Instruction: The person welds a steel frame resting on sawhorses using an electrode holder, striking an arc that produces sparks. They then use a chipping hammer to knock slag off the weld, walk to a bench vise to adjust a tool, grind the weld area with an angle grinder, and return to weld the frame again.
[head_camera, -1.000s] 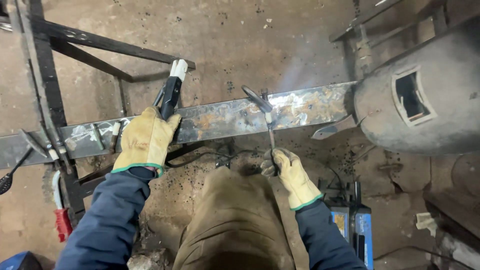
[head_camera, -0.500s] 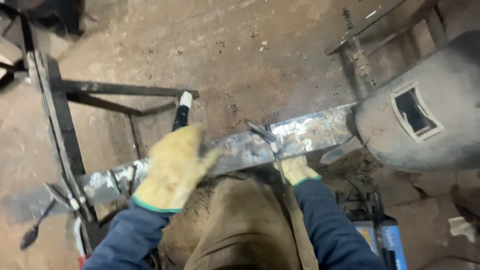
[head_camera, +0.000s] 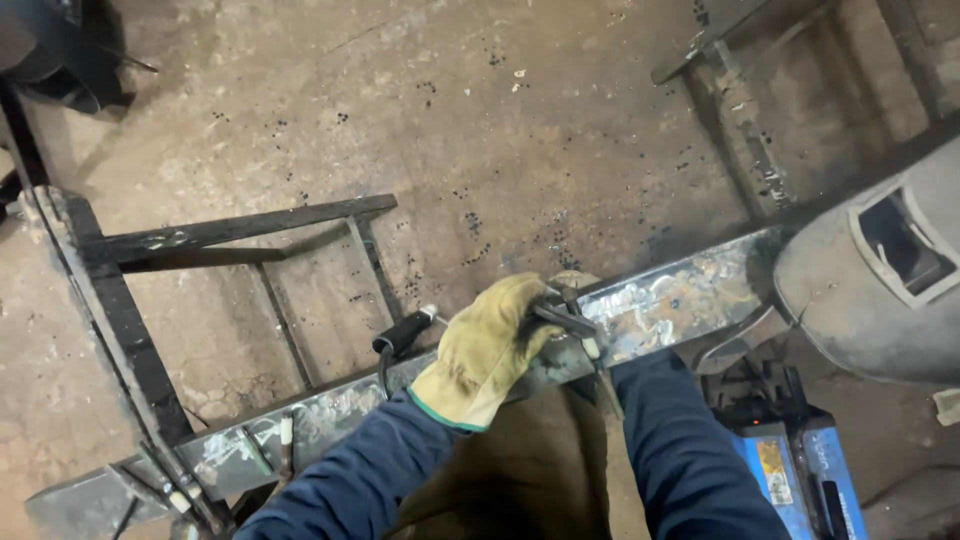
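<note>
Left hand (head_camera: 487, 352), yellow leather glove, is clamped on the welding electrode holder (head_camera: 560, 318) above the steel bar (head_camera: 660, 300). Right hand sits hidden behind that glove, grip can't tell. Welding helmet (head_camera: 880, 280) at the bar's right end

Metalworking or welding workshop. We note: stained, spatter-marked concrete floor (head_camera: 520, 130); welded black steel frame (head_camera: 130, 300); scorched flat steel bar (head_camera: 680, 300); grey welding mask (head_camera: 880, 290); blue welding machine (head_camera: 800, 470); leather work glove (head_camera: 485, 350).

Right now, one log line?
left hand: on bar, over tool | right hand: hidden | helmet: right end
</note>
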